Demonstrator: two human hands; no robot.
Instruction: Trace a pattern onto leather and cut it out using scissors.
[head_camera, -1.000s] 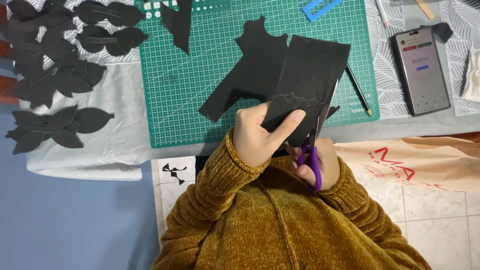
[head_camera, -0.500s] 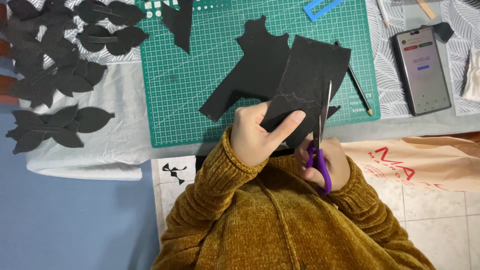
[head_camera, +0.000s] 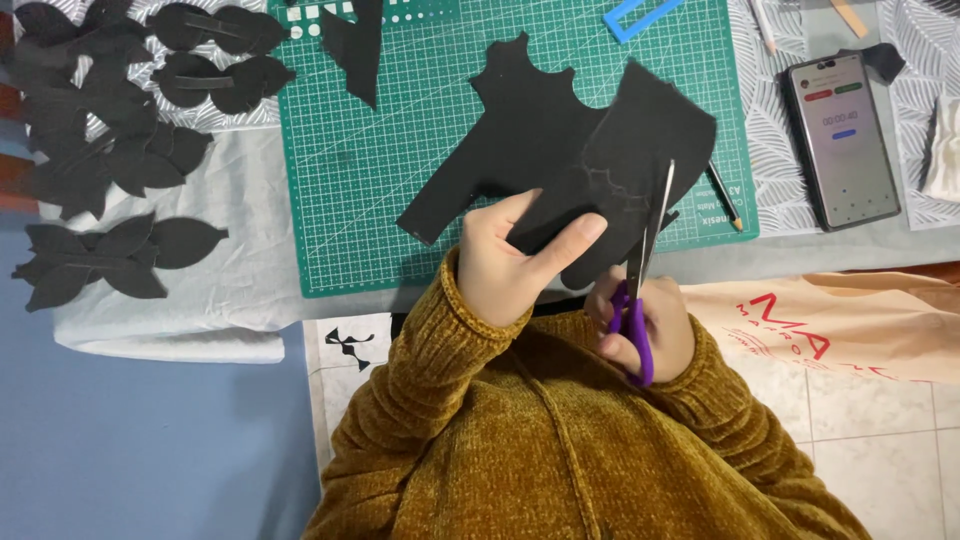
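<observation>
My left hand (head_camera: 515, 262) pinches a black felt sheet (head_camera: 620, 165) with a faint traced outline, holding it up over the near edge of the green cutting mat (head_camera: 400, 150). My right hand (head_camera: 655, 325) grips purple-handled scissors (head_camera: 640, 275), whose blades point away from me and bite into the sheet's right side. A second black cut-out piece (head_camera: 505, 135) lies flat on the mat just behind the held sheet.
Several black leaf-shaped cut-outs (head_camera: 110, 150) cover the grey cloth at the left. A phone (head_camera: 840, 135) lies at the right, a pencil (head_camera: 725, 195) beside the mat, a blue plastic piece (head_camera: 640, 15) at the mat's far edge. A beige bag (head_camera: 850, 320) lies at the lower right.
The scissors have advanced along the sheet's right side, and the held sheet has turned, its far edge now rounded and tilted to the right.
</observation>
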